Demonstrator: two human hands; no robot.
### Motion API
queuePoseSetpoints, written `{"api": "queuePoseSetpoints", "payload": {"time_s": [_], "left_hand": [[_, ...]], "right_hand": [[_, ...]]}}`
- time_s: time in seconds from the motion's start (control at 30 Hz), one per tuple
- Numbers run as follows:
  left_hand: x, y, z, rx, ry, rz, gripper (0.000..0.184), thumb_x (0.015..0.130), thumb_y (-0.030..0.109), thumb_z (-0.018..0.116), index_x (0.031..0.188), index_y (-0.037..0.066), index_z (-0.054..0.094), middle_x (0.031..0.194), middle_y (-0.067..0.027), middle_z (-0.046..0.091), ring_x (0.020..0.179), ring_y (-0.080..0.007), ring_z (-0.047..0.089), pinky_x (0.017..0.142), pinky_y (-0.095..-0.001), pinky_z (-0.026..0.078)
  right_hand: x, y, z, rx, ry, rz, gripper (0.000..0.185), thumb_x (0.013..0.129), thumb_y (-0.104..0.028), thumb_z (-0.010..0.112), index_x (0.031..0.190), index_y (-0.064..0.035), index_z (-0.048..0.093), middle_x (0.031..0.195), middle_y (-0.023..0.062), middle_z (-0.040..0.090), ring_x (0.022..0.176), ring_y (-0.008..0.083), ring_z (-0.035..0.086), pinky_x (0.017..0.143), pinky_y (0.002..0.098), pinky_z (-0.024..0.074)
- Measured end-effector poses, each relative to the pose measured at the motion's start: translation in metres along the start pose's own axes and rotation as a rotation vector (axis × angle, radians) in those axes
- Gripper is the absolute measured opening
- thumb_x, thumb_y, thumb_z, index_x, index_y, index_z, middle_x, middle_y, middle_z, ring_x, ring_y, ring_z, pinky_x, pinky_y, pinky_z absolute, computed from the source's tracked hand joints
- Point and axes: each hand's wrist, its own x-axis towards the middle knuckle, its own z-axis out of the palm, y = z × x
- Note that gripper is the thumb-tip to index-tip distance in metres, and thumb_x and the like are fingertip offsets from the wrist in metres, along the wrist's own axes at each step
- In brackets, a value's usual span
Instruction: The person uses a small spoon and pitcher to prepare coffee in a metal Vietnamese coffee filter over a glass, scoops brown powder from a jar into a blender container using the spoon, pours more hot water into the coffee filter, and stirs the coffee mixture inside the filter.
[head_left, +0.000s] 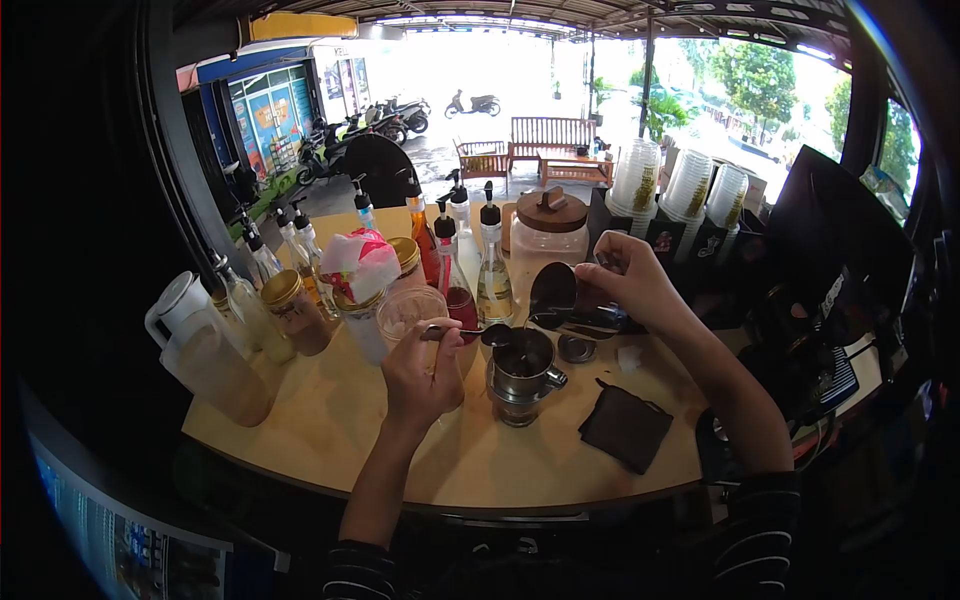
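My left hand [420, 380] is closed around the handle of a spoon [494, 335]. The spoon's dark bowl hovers over the open top of a metal drip filter [523, 378], which sits on a small glass [517, 411]. My right hand [636, 276] grips a dark pitcher [553, 292] tipped to the left, its lip just above the spoon and filter. A thin stream seems to fall from the lip. Dark contents show inside the filter. Beside it lie a round metal lid [577, 348] and a folded dark cloth [627, 425]. A clear plastic cup [412, 312] stands behind my left hand.
Several pump-top syrup bottles [494, 270] and gold-lidded jars [290, 305] crowd the back left, beside a white-lidded jug [190, 320]. A wooden-lidded glass jar [548, 235] and stacked plastic cups [640, 180] stand behind. A dark screen [830, 230] rises at right.
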Motion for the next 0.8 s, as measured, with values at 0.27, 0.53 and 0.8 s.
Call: {"api": "queuePoseSetpoints", "payload": {"time_s": [0.27,0.53,0.8], "left_hand": [[-0.001,-0.003,-0.01,-0.013,0.004,-0.013,0.01,0.089,0.01,0.062,0.095,0.001,0.063,0.081,-0.0112,0.067,0.075,-0.02,0.068,0.066,-0.0295,0.052],[-0.002,-0.003,-0.01,0.018,-0.005,0.0,0.011,0.089,0.011,0.062,0.095,0.002,0.063,0.079,-0.0109,0.067,0.073,-0.0196,0.068,0.065,-0.0295,0.051],[-0.004,-0.001,-0.004,-0.03,-0.017,-0.018,0.01,0.09,0.01,0.061,0.095,0.002,0.062,0.076,-0.011,0.066,0.071,-0.0191,0.068,0.064,-0.0293,0.051]], "right_hand": [[0.007,0.002,0.007,0.092,0.016,0.023,0.025,0.087,-0.009,0.066,0.076,-0.007,0.044,0.068,-0.0059,0.047,0.063,-0.001,0.047,0.057,0.018,0.0485],[0.006,0.001,0.0,0.048,0.025,-0.007,0.025,0.088,-0.008,0.065,0.076,-0.0078,0.043,0.068,-0.0057,0.049,0.064,-0.0012,0.049,0.057,0.0167,0.0468],[-0.006,-0.006,-0.007,0.098,0.078,0.033,0.024,0.088,-0.006,0.064,0.077,-0.0082,0.043,0.069,-0.0058,0.05,0.063,-0.0013,0.047,0.055,0.0172,0.0445]]}}
